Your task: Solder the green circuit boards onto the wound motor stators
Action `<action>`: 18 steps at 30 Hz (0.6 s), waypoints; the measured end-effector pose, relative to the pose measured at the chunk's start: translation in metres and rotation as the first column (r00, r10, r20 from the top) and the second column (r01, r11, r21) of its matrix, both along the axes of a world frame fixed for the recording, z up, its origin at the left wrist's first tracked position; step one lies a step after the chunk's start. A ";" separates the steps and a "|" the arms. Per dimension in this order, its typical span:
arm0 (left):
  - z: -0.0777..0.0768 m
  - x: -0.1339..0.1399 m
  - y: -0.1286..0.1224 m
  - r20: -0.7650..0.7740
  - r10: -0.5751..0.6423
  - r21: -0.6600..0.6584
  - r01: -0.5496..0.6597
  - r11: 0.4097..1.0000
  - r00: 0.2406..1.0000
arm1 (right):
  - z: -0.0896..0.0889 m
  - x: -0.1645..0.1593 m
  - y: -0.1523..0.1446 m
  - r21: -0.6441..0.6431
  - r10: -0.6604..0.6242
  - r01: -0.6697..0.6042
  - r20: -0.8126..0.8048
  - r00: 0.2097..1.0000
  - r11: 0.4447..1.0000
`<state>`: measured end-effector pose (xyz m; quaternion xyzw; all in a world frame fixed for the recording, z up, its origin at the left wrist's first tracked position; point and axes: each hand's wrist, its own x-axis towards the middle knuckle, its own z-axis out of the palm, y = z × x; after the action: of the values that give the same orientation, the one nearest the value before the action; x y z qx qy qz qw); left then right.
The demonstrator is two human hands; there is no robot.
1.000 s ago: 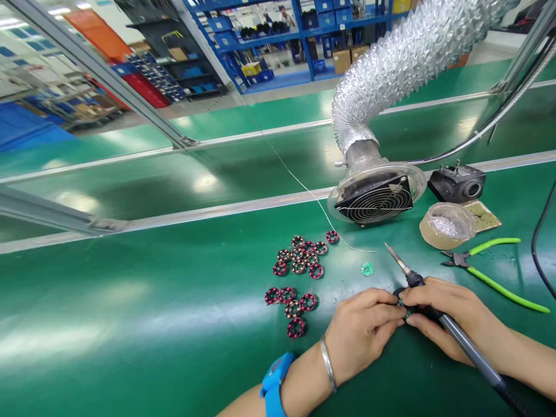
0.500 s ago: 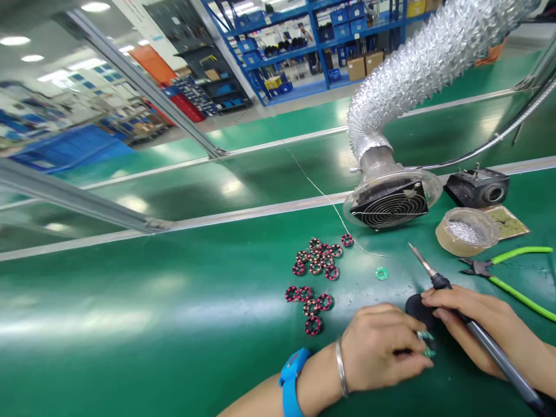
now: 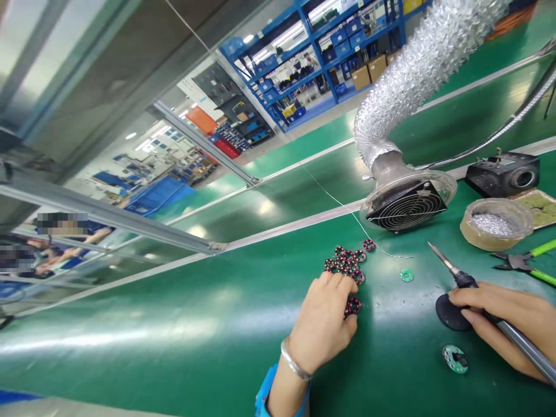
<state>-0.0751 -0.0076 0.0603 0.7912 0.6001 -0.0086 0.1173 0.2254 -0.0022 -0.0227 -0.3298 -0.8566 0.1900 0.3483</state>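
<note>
My left hand lies over the small wound coils, its fingers bent forward and the thumb apart. One red-and-black ring coil shows beside the thumb and forefinger; the fingertips and whatever lies under them are hidden. Just beyond is a cluster of several similar coils. My right hand is closed round a soldering iron, tip pointing up and left. Under its fingertips sits a dark round pad. A green ring-shaped board with a dark part on it rests nearer me, and a bare green ring board lies farther off.
A fume extractor with a silver duct hangs over the back. Solder wire runs down past it. At right are a tub of metal shavings, green-handled cutters and a black holder. People sit far left.
My left hand has let go of the green ring board, which now lies on the table, and moved left onto the coils. My right hand still holds the iron. The view has shifted and tilted.
</note>
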 end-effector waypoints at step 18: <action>-0.034 0.047 -0.001 0.317 -0.215 -0.004 0.227 0.974 0.924 | 0.012 -0.006 0.000 -0.032 -0.003 0.001 -0.062 0.998 0.999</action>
<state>-0.0281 -0.0081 0.0259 0.8425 0.4804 0.0924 0.2257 0.2196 -0.0024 -0.0110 -0.3300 -0.8421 0.2134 0.3694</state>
